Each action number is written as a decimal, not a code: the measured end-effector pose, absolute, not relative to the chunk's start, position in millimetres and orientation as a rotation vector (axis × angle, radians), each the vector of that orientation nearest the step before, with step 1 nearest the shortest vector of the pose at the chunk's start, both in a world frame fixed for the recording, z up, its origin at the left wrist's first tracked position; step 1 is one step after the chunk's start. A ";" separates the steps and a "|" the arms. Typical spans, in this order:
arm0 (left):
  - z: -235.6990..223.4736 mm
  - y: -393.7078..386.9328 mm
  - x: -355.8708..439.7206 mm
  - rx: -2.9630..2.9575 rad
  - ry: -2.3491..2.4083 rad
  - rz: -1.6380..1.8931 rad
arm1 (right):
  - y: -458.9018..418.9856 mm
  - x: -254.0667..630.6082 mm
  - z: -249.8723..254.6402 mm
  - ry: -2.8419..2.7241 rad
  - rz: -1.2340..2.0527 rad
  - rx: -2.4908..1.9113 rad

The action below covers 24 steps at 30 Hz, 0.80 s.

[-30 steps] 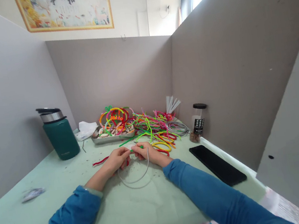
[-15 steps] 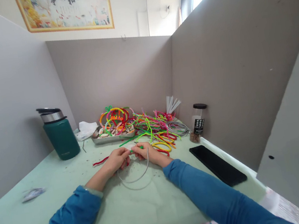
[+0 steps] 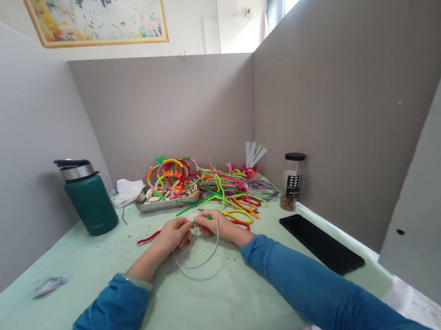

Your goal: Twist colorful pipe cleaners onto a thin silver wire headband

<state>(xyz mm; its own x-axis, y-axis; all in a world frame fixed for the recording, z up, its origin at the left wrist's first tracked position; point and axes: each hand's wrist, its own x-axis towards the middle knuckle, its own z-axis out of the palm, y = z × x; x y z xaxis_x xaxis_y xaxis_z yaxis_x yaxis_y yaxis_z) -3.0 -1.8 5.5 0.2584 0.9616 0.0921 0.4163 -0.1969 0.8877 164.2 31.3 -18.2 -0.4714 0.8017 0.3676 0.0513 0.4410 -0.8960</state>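
Well, both hands are close together near the middle of the frame, bent over a small green piece (image 3: 208,217) that shows between the fingertips. The right hand (image 3: 217,224) has its thumb and forefinger pinched on it, the other fingers folded in. The left hand (image 3: 176,233) is likewise nearly closed, its thumb and forefinger meeting at the piece's left end; from where I stand I can't tell what else is tucked inside that curl. A pale grey cord (image 3: 198,266) hangs in a loop below the hands, one side rising in front of the right hand, the other disappearing by the left. Just left of the left hand, a red fuzzy stem (image 3: 148,238) lies on the pale green tablecloth (image 3: 211,317).

Beyond them, at centre, sits a metal tray (image 3: 168,204) with bright twisted hoops (image 3: 168,163) standing on top. A tangled heap of coloured stems (image 3: 223,184) spreads to its right, with a grey coil (image 3: 263,187) at its edge. Right of centre stands a black-lidded jar (image 3: 293,186), near a flat black slab (image 3: 322,244). A dark green bottle (image 3: 92,205) stands at the left.
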 end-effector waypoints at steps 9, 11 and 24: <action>5.1 -0.4 -3.6 1.776 1.288 0.865 | 32.5 164.9 -19.6 -1.869 1.077 -0.736; 5.4 -0.5 -3.5 1.775 1.285 0.865 | 32.5 164.7 -19.9 -1.876 1.074 -0.738; 4.4 0.0 -5.2 1.786 1.279 0.852 | 34.4 163.8 -21.4 -1.896 1.050 -0.762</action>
